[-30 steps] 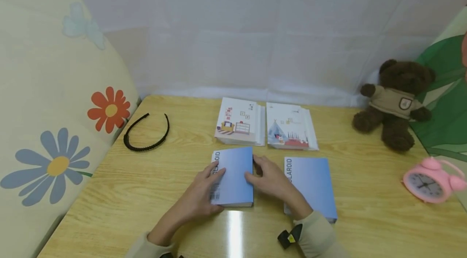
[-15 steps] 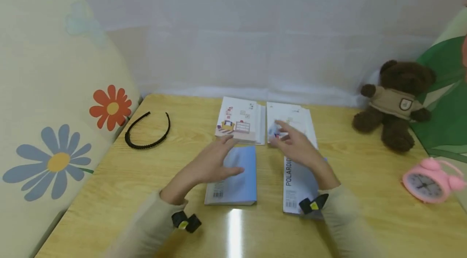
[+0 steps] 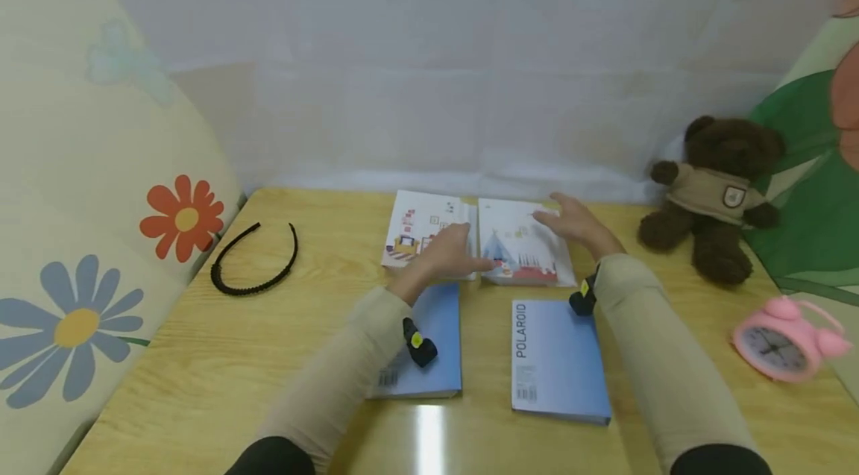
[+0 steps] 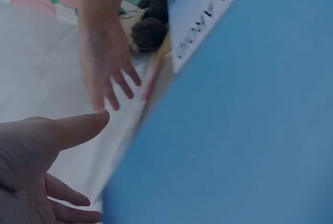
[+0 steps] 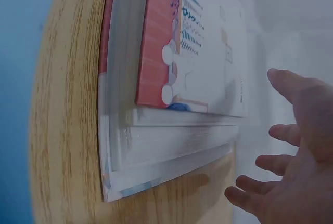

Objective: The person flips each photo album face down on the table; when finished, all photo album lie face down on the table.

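Note:
Two white albums with drawn covers lie at the back: one with a room scene (image 3: 411, 225), one with a tent (image 3: 515, 236). In the head view my left hand (image 3: 444, 253) reaches over the room-scene album, thumb stretched toward the tent album's near left corner. My right hand (image 3: 576, 225) hovers at the tent album's right edge, fingers spread; the right wrist view shows a gap between fingers and album (image 5: 208, 63). Both hands hold nothing. In front lie two blue POLAROID albums, the left one (image 3: 448, 329) partly hidden by my left sleeve, the right one (image 3: 558, 363) beside my right sleeve.
A black headband (image 3: 258, 288) lies at the left of the wooden table (image 3: 221, 378). A brown teddy bear (image 3: 721, 199) sits at the back right, with a pink alarm clock (image 3: 778, 341) in front of it. A white cloth (image 3: 362, 109) hangs behind.
Both hands have let go of the left blue album and moved forward to the white albums, the right one also going rightward. The albums stay on the table; the head view has shifted slightly.

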Demonstrator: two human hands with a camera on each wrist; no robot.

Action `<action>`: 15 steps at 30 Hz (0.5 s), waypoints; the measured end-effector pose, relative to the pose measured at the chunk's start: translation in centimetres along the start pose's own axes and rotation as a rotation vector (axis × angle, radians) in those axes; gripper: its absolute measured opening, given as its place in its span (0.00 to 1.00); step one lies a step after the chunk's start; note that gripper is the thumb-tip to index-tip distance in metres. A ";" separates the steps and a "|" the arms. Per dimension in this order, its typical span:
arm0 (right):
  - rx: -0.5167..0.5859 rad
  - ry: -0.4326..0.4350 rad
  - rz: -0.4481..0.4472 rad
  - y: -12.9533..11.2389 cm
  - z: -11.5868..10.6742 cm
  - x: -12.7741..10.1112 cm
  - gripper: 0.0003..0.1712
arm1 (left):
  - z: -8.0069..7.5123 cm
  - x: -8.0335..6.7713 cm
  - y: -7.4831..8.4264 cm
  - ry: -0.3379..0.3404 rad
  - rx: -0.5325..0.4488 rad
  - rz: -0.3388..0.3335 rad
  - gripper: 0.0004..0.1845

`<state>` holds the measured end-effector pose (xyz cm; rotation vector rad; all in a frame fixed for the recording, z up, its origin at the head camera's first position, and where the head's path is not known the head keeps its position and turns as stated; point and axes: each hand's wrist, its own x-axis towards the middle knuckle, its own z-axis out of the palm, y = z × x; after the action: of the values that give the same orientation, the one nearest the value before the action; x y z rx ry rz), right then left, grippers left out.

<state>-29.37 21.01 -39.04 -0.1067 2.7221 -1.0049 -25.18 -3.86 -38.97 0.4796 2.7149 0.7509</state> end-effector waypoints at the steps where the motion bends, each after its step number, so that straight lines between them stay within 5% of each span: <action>1: 0.008 -0.007 0.004 0.3 0.1 0.3 0.44 | 0.5 0.3 0.0 0.001 0.019 -0.004 0.44; 8: 0.054 -0.120 0.008 1.4 1.3 1.5 0.44 | 3.0 1.0 0.2 -0.003 0.163 0.007 0.37; 15: 0.015 -0.075 0.016 0.7 2.1 1.8 0.42 | 3.1 1.0 0.0 0.012 0.080 0.023 0.35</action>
<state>-30.56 19.97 -41.34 -0.1171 2.6431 -0.9957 -25.01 -2.09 -41.65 0.5272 2.7639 0.6546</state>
